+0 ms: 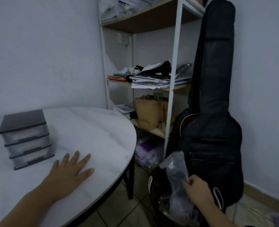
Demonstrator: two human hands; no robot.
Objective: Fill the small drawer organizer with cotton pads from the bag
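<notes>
Fingers of the right hand are curled in and pinching the crinkly side of a clear plastic bag, thumb and fingertips clamped on the film about halfway up. The bag is nowhere near the worktop. It's down low on the right, off past the worktop's edge and right in front of a black guitar case. Its bottom end sits in something dark on the floor, maybe a bin or another bag; too murky to say. The bag looks lumpy and greyish with darker patches showing through, but I honestly can't make out what's inside.

Fingers of the left hand are straight and spread, not gripping anything, palm flat on the white round worktop.

Just up and left of that hand is the drawer organizer, near the hand but not touching it. It's a little three-drawer tower with a dark lid and dark frames, and the cloudy see-through drawer fronts are all pushed in. The fronts are too frosted to tell what, if anything, is in them.

Behind the worktop there's a white-framed shelf unit. A messy stack of papers sits on the middle shelf and a brown paper bag on the one below. The guitar case leans upright against the wall beside it.
</notes>
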